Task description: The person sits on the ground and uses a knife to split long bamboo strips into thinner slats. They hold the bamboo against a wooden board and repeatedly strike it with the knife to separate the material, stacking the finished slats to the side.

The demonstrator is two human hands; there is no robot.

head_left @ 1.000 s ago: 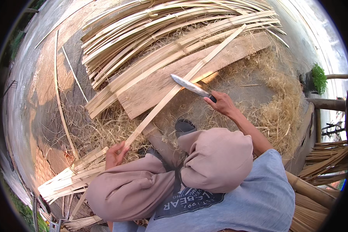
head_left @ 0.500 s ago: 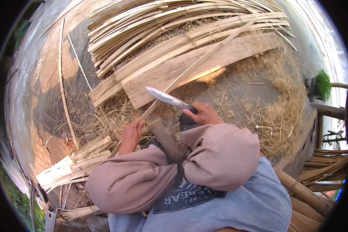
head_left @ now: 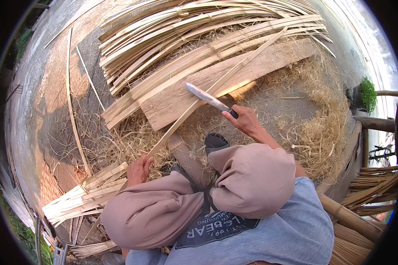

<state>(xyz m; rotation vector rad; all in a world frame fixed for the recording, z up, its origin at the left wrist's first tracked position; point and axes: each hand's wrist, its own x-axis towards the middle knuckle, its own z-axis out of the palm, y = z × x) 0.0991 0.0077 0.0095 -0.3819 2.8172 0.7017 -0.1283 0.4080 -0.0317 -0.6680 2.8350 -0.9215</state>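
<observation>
My right hand [head_left: 243, 119] grips the dark handle of a knife [head_left: 206, 97]. Its broad blade points away and to the left, lying across a long bamboo strip [head_left: 181, 118]. Around the near part of that strip my left hand [head_left: 139, 168] is closed, just beyond my left knee. From there the strip slants to the far right, passing over a wide wooden plank [head_left: 172, 106]. Whether the blade's edge bites into the strip I cannot tell.
A large pile of bamboo strips [head_left: 163, 35] lies beyond the plank. Curly shavings [head_left: 323, 119] cover the ground on the right and around my left hand. A smaller strip bundle [head_left: 88, 194] lies at left. Bamboo poles [head_left: 345, 218] stand at the right, near a green plant [head_left: 368, 95].
The knife and my right hand have moved away and to the right along the strip. My left hand has drawn back toward me and slightly left.
</observation>
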